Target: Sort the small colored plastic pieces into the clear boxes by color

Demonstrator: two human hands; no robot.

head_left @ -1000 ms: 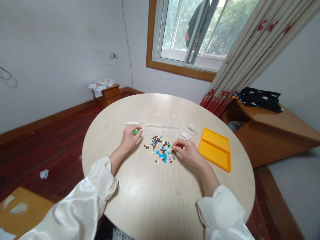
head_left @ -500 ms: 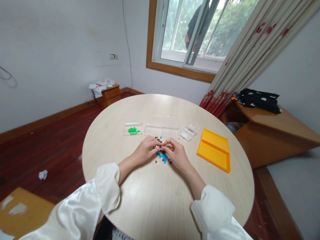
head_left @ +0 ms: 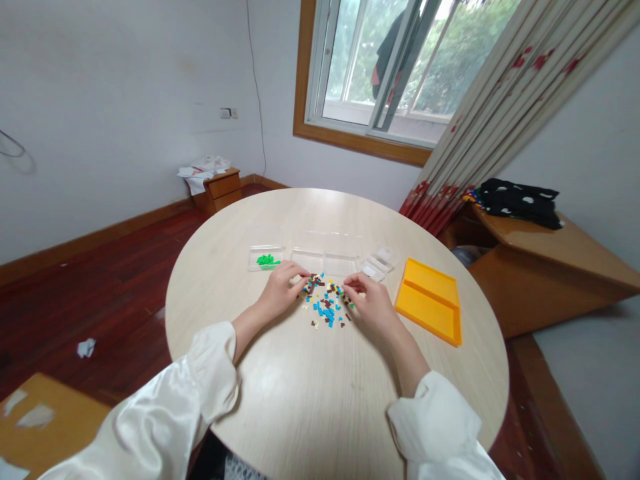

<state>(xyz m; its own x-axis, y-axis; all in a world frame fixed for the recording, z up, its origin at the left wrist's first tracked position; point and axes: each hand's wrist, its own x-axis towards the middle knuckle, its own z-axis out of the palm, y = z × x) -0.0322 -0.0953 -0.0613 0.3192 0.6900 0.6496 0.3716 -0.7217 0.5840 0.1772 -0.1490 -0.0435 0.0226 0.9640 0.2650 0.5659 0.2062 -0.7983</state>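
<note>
A loose scatter of small toy building bricks [head_left: 327, 312] in blue, brown, cream, yellow and a little green lies on the round table. My left hand [head_left: 283, 288] is at the scatter's left edge, thumb and forefinger slightly apart, with nothing visible between them. On the right side, my right hand [head_left: 369, 297] has its fingertips drawn together among the bricks; anything between them is too small to make out. Behind my left hand, a clear plastic box [head_left: 254, 259] contains green bricks [head_left: 268, 261].
Beyond the scatter stands a clear divided tray [head_left: 308, 259], with a small clear hinged box [head_left: 376, 267] beside it. A yellow two-part tray [head_left: 428, 301] lies at the right on the pale round table [head_left: 300, 400]. A wooden cabinet [head_left: 550, 253] stands past the table's right edge.
My hands were together over the middle of the bricks. They have moved apart, left hand leftward and right hand rightward, uncovering more of the scatter.
</note>
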